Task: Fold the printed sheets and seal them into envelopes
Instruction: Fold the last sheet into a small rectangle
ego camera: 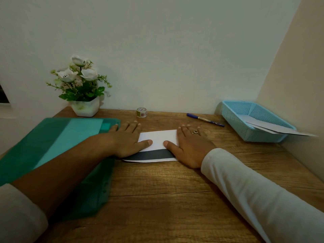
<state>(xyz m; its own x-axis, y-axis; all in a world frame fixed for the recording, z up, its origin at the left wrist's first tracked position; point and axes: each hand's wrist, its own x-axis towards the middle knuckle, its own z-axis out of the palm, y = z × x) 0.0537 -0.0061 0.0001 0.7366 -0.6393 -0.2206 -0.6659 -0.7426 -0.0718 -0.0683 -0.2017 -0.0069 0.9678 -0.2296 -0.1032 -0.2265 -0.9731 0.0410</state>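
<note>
My left hand (128, 139) and right hand (188, 146) flat, fingers straight, pressing the folded sheet (157, 137) on the surface (157, 190), green folder (57, 148) at its left edge

From my feed I see a wooden tabletop (157, 199), brown with a strong grain and a few dark lines running left to right across it. Its far edge sits against a plain, pale back wall (157, 50) with nothing hung on it. At the far right corner that wall meets a warmer, beige side wall (298, 76), which runs along the tabletop's right edge. A white pot of white flowers (85, 107) stands at the far left corner, touching the back wall. At the frame's left edge I see a dark opening (3, 95); I cannot tell whether it is a window. The light is dim and even, with soft shadows.
</note>
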